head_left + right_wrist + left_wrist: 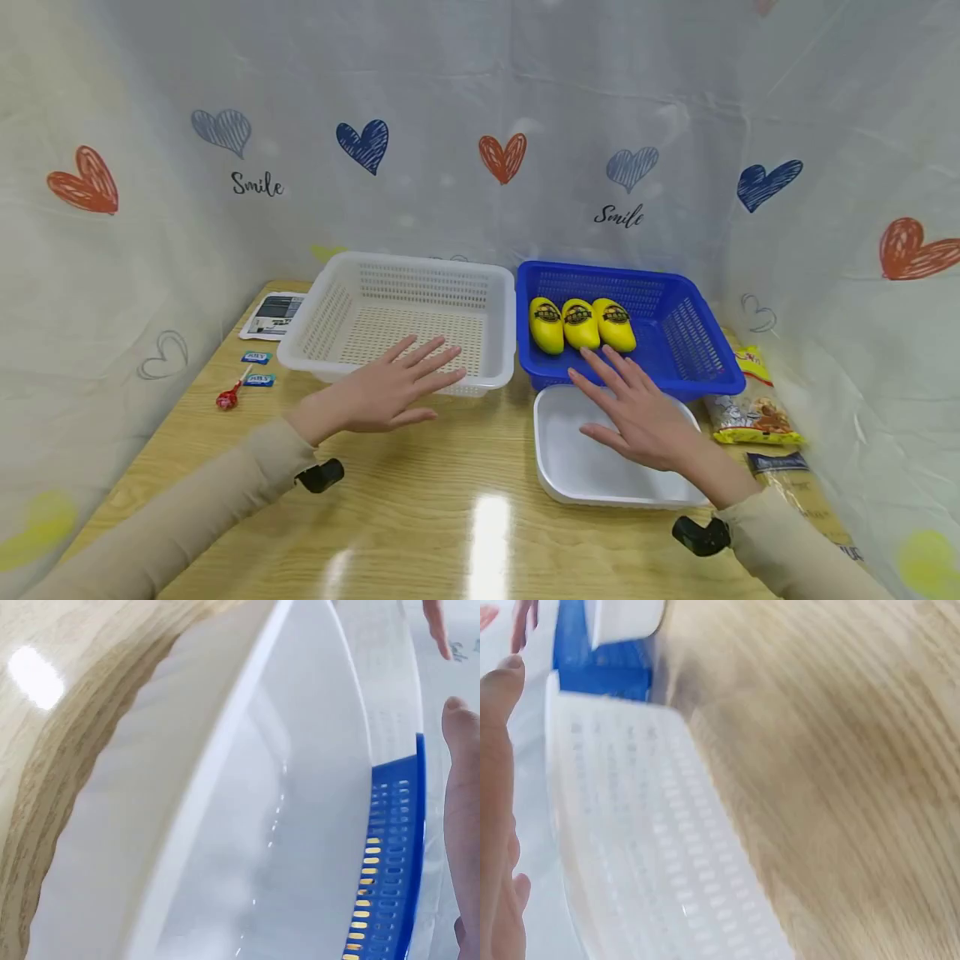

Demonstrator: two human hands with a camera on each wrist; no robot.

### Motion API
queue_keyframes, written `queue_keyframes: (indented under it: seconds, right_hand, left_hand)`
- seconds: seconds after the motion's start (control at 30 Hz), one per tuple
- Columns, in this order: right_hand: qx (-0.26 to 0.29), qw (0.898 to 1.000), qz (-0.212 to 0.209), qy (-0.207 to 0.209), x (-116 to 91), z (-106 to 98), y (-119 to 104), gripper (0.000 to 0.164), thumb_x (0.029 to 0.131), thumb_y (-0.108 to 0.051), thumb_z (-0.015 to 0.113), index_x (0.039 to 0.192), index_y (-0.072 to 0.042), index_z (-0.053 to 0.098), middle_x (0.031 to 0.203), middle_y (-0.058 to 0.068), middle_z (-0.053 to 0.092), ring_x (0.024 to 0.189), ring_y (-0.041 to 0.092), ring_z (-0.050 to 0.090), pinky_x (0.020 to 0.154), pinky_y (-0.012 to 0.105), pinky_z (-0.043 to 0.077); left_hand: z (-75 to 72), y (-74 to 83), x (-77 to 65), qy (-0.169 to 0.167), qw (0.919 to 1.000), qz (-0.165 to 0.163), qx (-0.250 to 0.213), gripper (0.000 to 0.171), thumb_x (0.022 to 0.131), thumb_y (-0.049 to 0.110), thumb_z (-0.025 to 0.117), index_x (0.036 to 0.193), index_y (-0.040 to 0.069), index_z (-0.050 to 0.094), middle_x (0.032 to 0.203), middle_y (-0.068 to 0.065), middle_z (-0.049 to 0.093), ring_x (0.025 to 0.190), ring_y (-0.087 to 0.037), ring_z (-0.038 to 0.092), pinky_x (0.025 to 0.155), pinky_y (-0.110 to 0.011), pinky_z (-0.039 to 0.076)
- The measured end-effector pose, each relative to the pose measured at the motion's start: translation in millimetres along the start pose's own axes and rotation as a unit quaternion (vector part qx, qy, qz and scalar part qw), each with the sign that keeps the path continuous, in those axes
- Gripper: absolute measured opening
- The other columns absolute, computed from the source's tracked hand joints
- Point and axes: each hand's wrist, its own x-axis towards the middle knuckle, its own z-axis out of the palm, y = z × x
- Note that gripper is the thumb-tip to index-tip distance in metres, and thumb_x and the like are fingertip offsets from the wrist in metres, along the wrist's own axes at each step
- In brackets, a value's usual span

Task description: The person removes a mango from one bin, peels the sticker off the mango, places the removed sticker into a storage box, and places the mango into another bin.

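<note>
My left hand (397, 385), fingers spread, hovers palm down over the near edge of a white perforated basket (302, 364). In the left wrist view that basket's side (652, 825) lies beside the thumb. With its fingers also straight, my right hand (637, 408) is above a white plastic tub (573, 475); it holds nothing. Just beyond its fingertips is a blue basket (675, 308) with three yellow mango-shaped things (580, 325) bearing dark labels. The right wrist view looks into the tub (300, 750), with the blue basket's slotted wall (390, 847) alongside.
At the left lie a lollipop (228, 395), two small blue packets (258, 380) and a white-and-dark package (275, 317). On the right are a snack bag (753, 408) and a tan packet (802, 492). A heart-printed curtain (450, 208) surrounds the wooden table (405, 517).
</note>
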Motion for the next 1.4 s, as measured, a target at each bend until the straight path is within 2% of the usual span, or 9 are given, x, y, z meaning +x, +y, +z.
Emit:
queue_keyframes:
  seconds: [0.2, 0.43, 0.57, 0.8, 0.93, 1.0, 1.2, 1.33, 1.4]
  right_hand:
    - [0.026, 0.999, 0.028, 0.011, -5.3, -4.2, 7.2, 0.067, 0.098, -0.046, 0.054, 0.154, -0.017, 0.031, 0.161, 0.013, 0.016, 0.146, 0.039, 0.013, 0.112, 0.06, 0.021]
    - [0.128, 0.987, 0.09, 0.041, -7.9, -11.7, 21.5, 0.067, 0.098, -0.032, 0.06, 0.155, -0.013, 0.028, 0.161, 0.014, 0.015, 0.144, 0.042, 0.015, 0.108, 0.066, 0.022]
    - [0.204, 0.968, 0.137, 0.043, -2.9, -17.3, 28.7, 0.066, 0.1, -0.03, 0.058, 0.155, -0.01, 0.026, 0.16, 0.017, 0.015, 0.143, 0.044, 0.014, 0.106, 0.07, 0.02]
    - [0.255, 0.944, 0.203, 0.043, 13.2, -24.1, 45.5, 0.062, 0.103, -0.034, 0.051, 0.153, -0.005, 0.029, 0.159, 0.018, 0.02, 0.143, 0.044, 0.018, 0.107, 0.069, 0.021]
    - [0.289, 0.924, 0.244, 0.049, 19.9, -24.7, 57.0, 0.06, 0.104, -0.038, 0.047, 0.152, -0.007, 0.031, 0.156, 0.019, 0.025, 0.14, 0.043, 0.026, 0.107, 0.064, 0.028]
    - [0.311, 0.91, 0.271, 0.044, 23.2, -25.4, 62.2, 0.062, 0.103, -0.043, 0.046, 0.153, -0.009, 0.03, 0.155, 0.019, 0.027, 0.139, 0.041, 0.028, 0.108, 0.061, 0.029]
    - [0.344, 0.875, 0.34, 0.027, 38.0, -27.4, 79.1, 0.07, 0.099, -0.057, 0.045, 0.154, -0.015, 0.031, 0.154, 0.019, 0.029, 0.138, 0.04, 0.03, 0.109, 0.062, 0.027]
    - [0.36, 0.856, 0.37, 0.024, 48.0, -23.9, 93.2, 0.071, 0.098, -0.057, 0.046, 0.153, -0.014, 0.032, 0.155, 0.019, 0.029, 0.139, 0.041, 0.03, 0.11, 0.062, 0.025]
    - [0.374, 0.846, 0.38, 0.023, 51.9, -20.4, 101.8, 0.07, 0.098, -0.055, 0.047, 0.153, -0.013, 0.033, 0.155, 0.018, 0.029, 0.139, 0.041, 0.031, 0.111, 0.061, 0.025]
  left_hand:
    - [-9.6, -32.3, -17.7, 0.018, 0.9856, -0.11, -0.127, 0.058, 0.105, 0.04, 0.041, 0.154, 0.012, 0.03, 0.161, -0.01, 0.02, 0.148, -0.032, 0.015, 0.116, -0.056, 0.014]
    - [-8.1, -84.0, -54.8, 0.085, 0.9354, -0.238, -0.247, 0.054, 0.105, 0.028, 0.046, 0.151, 0.002, 0.034, 0.158, -0.02, 0.023, 0.145, -0.041, 0.017, 0.113, -0.061, 0.018]
    - [-5.3, -104.3, -85.2, 0.114, 0.8904, -0.324, -0.299, 0.054, 0.106, 0.03, 0.044, 0.149, -0.001, 0.034, 0.158, -0.023, 0.021, 0.141, -0.047, 0.022, 0.106, -0.065, 0.025]
    - [-0.8, -117.0, -127.7, 0.127, 0.7866, -0.426, -0.428, 0.059, 0.104, 0.04, 0.046, 0.15, 0.003, 0.036, 0.155, -0.024, 0.027, 0.132, -0.048, 0.036, 0.099, -0.066, 0.034]
    - [7.1, -119.4, -141.4, 0.104, 0.747, -0.456, -0.473, 0.067, 0.099, 0.051, 0.049, 0.152, 0.013, 0.034, 0.146, -0.021, 0.043, 0.134, -0.042, 0.037, 0.102, -0.064, 0.032]
    - [10.2, -119.6, -145.6, 0.094, 0.7355, -0.459, -0.489, 0.069, 0.097, 0.053, 0.051, 0.153, 0.016, 0.034, 0.141, -0.014, 0.049, 0.132, -0.036, 0.041, 0.101, -0.062, 0.033]
    - [13.4, -119.0, -149.5, 0.096, 0.7317, -0.442, -0.51, 0.064, 0.099, 0.049, 0.051, 0.152, 0.018, 0.035, 0.132, 0.005, 0.052, 0.108, -0.003, 0.053, 0.094, -0.042, 0.042]
    - [14.3, -118.8, -147.6, 0.106, 0.721, -0.421, -0.54, 0.062, 0.101, 0.043, 0.051, 0.152, 0.014, 0.034, 0.135, 0.002, 0.047, 0.105, 0.0, 0.055, 0.086, -0.024, 0.049]
    - [16.2, -119.9, -146.7, 0.111, 0.7071, -0.415, -0.562, 0.061, 0.101, 0.04, 0.052, 0.152, 0.012, 0.034, 0.134, 0.001, 0.048, 0.107, -0.003, 0.056, 0.084, -0.021, 0.05]
